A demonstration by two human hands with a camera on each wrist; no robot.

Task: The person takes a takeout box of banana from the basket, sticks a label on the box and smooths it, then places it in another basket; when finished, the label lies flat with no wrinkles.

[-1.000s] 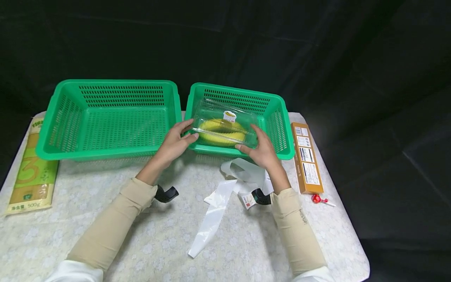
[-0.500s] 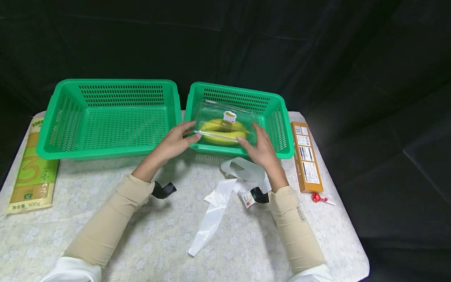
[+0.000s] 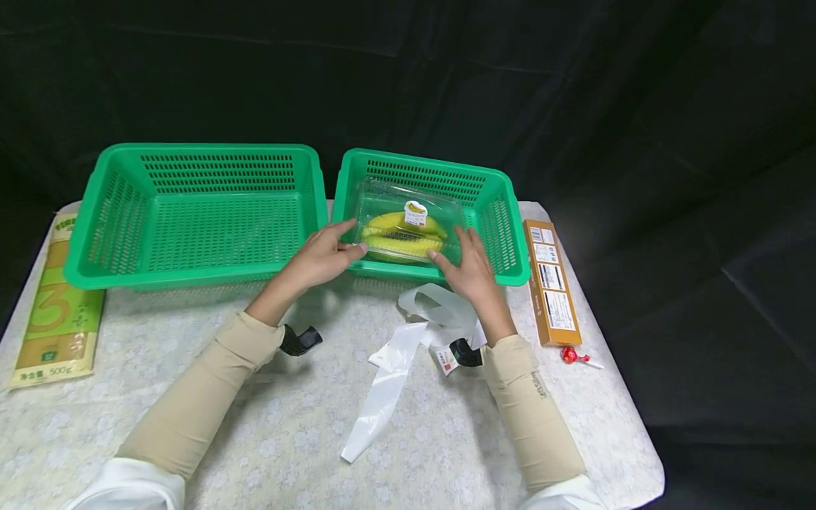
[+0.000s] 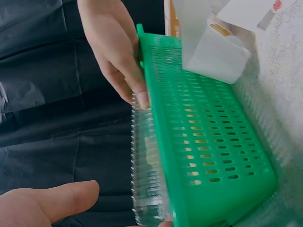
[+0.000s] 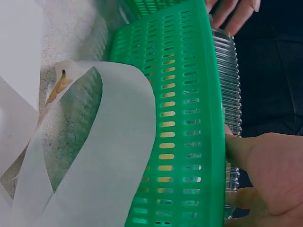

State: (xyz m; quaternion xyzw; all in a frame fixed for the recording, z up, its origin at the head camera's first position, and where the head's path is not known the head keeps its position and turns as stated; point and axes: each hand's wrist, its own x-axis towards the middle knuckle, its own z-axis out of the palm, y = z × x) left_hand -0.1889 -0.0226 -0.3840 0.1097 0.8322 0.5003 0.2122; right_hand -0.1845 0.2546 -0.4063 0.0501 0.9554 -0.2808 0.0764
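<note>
A clear plastic clamshell box [image 3: 382,198] with bananas [image 3: 408,225] inside and a white label on its lid lies in the right green basket [image 3: 519,248]. At the box's front left corner is my left hand [image 3: 325,253], a fingertip right at the basket rim and another finger [image 4: 71,201] raised apart from the box in the left wrist view. My right hand [image 3: 472,265] holds the front right corner, thumb on the front edge and fingers along the side. In the right wrist view, some fingers of the right hand [image 5: 279,170] show through the clear plastic.
A larger green basket [image 3: 219,276] stands to the left. Beyond it lies a yellow-green 500 g packet [image 3: 64,312]. An orange-brown box [image 3: 553,283] and a red lollipop [image 3: 570,355] lie at the right. White strips [image 3: 385,397] lie on the cloth in front.
The clamshell has settled lower and flatter in the right basket, its label side tipping slightly toward me. Both hands have stayed at its front corners with small shifts.
</note>
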